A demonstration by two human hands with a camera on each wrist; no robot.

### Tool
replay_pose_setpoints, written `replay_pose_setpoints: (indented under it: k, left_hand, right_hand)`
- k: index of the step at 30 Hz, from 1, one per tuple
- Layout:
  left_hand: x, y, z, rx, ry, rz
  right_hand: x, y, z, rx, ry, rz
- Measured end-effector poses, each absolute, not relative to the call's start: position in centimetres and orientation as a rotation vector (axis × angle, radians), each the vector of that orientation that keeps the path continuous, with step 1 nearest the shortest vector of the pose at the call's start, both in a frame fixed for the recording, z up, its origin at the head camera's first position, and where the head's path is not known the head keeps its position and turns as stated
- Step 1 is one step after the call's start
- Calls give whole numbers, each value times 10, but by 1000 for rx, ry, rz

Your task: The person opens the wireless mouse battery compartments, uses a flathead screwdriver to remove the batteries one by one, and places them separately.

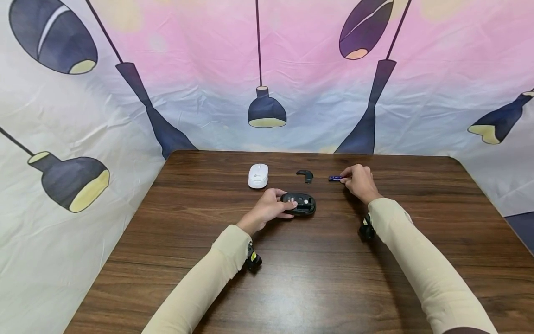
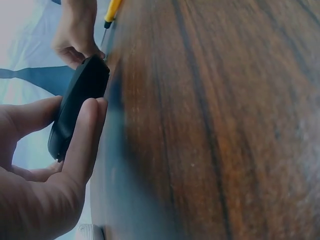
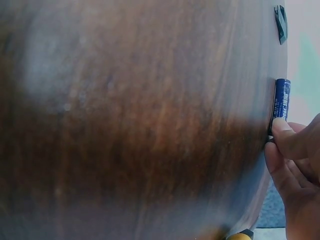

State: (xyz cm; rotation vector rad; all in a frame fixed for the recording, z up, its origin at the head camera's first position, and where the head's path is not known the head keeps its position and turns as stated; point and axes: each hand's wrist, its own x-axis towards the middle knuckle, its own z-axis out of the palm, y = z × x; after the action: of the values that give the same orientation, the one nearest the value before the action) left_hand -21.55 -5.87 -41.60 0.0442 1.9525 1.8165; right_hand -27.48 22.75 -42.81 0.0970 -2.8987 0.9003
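My left hand (image 1: 267, 207) grips a black computer mouse (image 1: 308, 203) turned underside up, its battery slot uncovered. In the left wrist view the mouse (image 2: 75, 107) sits between thumb and fingers, tilted and held off the tabletop. My right hand (image 1: 361, 182) pinches one end of a blue-purple battery (image 1: 335, 178) near the table's far side. The right wrist view shows thumb and finger at the lower end of that battery (image 3: 282, 99). A black battery cover (image 1: 308, 176) lies between the battery and a white mouse (image 1: 258, 176).
The brown wooden table (image 1: 317, 278) meets a hanging cloth (image 1: 225, 111) printed with lamps behind it. A yellow-handled tool (image 2: 113, 11) with a thin shaft shows beyond the right hand in the left wrist view.
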Motion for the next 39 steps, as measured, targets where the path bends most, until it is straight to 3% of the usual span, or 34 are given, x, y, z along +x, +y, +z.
replay_pose_setpoints:
  k: [23, 39]
  left_hand:
    - [-215, -66, -413, 197, 2635, 1173]
    - [-214, -71, -412, 260, 2664, 1155]
  right_hand:
    - [-273, 226, -426, 80, -2914, 962]
    - [-272, 229, -426, 109, -2932, 936]
